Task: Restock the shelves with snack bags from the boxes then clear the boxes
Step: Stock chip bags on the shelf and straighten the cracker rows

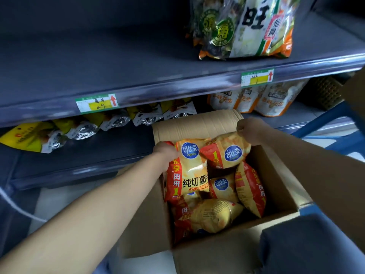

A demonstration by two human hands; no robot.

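Head view: down into an open cardboard box (276, 175) standing just in front of dark shelving.
Left hand (165, 153): at the box's left rim, fingers curled over the top edge of the front chip bag (185, 175); fingertips hidden behind the bag.
Front chip bag: upright inside the box, against its left wall.
Right hand (249, 130): near the box's far right corner, fingers bunched together, pinching the top seam of the rear chip bag (229, 153).
Rear chip bag: inside the box, by the back flap.
Loose chip bags (213, 216): heaped lower in the box, orange and yellow.
Upper shelf (98, 66): rice cracker bags (246, 26) standing at the right; handwritten price tag (96, 102) on the front edge.
Lower shelf (88, 155): yellow-and-silver bags (79, 127) in a row at the left, peanut bags (274, 99) at the right.
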